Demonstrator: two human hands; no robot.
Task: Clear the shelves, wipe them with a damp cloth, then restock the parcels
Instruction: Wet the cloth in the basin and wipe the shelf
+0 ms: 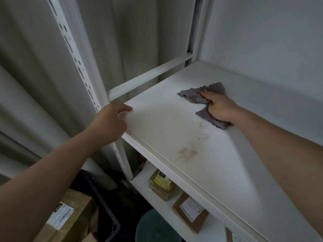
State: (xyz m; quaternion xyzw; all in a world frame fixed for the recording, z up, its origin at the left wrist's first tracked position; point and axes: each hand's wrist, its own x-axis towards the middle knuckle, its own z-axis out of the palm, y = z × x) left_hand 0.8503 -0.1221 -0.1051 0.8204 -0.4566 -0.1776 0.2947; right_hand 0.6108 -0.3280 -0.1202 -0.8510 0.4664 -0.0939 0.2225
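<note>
A: What is on the white flat upper shelf board (174, 137)?

B: Only a crumpled greyish-purple cloth with a scalloped edge (212, 92), lying toward the back of the board, near the white wall. The person's right hand (219, 109) rests on top of it, fingers curled and bunching part of the fabric under the knuckles, with cloth sticking out both beyond the fingertips and beneath the wrist.

A: And the other hand?

B: The left hand (110, 123) is at the shelf's front left corner. Its thumb lies on the top surface and the fingers bend down over the edge, so it grips the board there, just beside the white slotted metal upright (76, 67).

A: Is the board clean?

B: Faint brownish smears and small dark specks (188, 151) mark the surface nearer the front, between the two forearms and apart from the cloth.

A: Where are the parcels?

B: On the lower white shelf (157, 203) sits a yellowish parcel wrapped in clear film with a black tag (161, 185), and next to it a flat brown cardboard parcel with a white label (190, 211). At lower left, off the shelving, a larger brown cardboard box with a white label (70, 215) lies beside a dark crate (108, 206). A round teal bucket (157, 227) stands below.
</note>
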